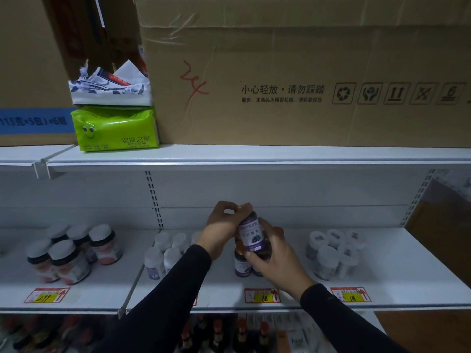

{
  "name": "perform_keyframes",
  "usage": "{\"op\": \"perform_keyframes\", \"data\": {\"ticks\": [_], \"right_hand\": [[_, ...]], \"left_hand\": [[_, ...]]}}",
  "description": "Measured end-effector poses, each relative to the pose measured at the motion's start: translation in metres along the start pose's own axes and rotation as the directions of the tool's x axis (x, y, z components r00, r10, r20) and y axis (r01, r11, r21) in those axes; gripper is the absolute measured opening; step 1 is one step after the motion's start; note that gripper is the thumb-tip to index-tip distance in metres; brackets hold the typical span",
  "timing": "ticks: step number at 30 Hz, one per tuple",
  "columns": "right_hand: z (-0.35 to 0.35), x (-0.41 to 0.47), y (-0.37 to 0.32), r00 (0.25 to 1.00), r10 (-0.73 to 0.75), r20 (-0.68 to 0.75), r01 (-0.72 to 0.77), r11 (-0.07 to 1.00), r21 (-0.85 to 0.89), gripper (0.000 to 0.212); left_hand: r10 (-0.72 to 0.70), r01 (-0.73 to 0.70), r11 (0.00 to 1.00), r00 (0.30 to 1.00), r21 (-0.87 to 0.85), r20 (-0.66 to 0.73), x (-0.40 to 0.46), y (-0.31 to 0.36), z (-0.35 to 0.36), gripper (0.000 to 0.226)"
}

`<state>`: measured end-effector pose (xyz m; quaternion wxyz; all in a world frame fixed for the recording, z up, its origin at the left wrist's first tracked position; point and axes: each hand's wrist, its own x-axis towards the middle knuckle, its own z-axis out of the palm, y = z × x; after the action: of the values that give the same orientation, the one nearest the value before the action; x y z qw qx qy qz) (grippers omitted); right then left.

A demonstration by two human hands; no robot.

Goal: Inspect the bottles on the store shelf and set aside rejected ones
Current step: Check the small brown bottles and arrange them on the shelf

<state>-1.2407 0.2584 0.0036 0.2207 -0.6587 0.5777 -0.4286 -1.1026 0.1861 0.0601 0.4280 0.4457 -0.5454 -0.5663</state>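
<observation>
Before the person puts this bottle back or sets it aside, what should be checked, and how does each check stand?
1. Bottle held firmly: ok. The right hand grips the body of the purple-label bottle.
2. Cap end controlled: ok. The left hand holds it at the orange cap.
3. Label facing the camera: ok, though the print is too blurred to read.
4. Seal and date: cannot tell.
5. Return spot: ok. Matching bottles stand below the hands, above the 68 price tag.
6. Place for rejects: cannot tell.

You wear plain black long sleeves on both arms, snug to the wrist; your left hand (221,226) and right hand (276,258) are bare.
</observation>
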Motion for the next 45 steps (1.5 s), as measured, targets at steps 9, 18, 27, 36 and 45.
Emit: {"op": "perform_keyframes", "data": {"ticks": [9, 18, 27, 36, 45], "right_hand": [[-0.002, -0.004, 0.005, 0.998, 0.048, 0.047, -0.049, 0.999, 0.018, 0.051], [-0.008, -0.003, 0.001, 0.998, 0.058, 0.010, -0.059, 0.998, 0.026, 0.068], [-0.011, 0.001, -0.008, 1.000, 0.013, -0.008, -0.013, 1.000, -0.012, 0.084], [-0.008, 0.002, 0.002, 1.000, 0.014, -0.014, -0.014, 0.999, 0.041, 0.073], [-0.013, 0.012, 0.014, 0.992, 0.040, -0.123, -0.038, 0.999, 0.014, 0.057]], "left_hand": [[0.026, -0.034, 0.991, 0.998, 0.130, 0.063, 0.002, 0.001, 0.002, 0.037], [-0.048, 0.038, 0.991, 0.995, 0.125, 0.082, 0.007, -0.009, 0.001, 0.028], [-0.289, 0.285, 0.955, 0.956, 0.082, 0.050, 0.013, -0.016, 0.000, 0.057], [0.054, -0.067, 0.995, 0.986, 0.080, 0.157, 0.007, -0.010, -0.004, 0.049], [0.272, -0.350, 0.910, 0.908, 0.223, 0.318, -0.004, -0.011, -0.001, 0.052]]}}
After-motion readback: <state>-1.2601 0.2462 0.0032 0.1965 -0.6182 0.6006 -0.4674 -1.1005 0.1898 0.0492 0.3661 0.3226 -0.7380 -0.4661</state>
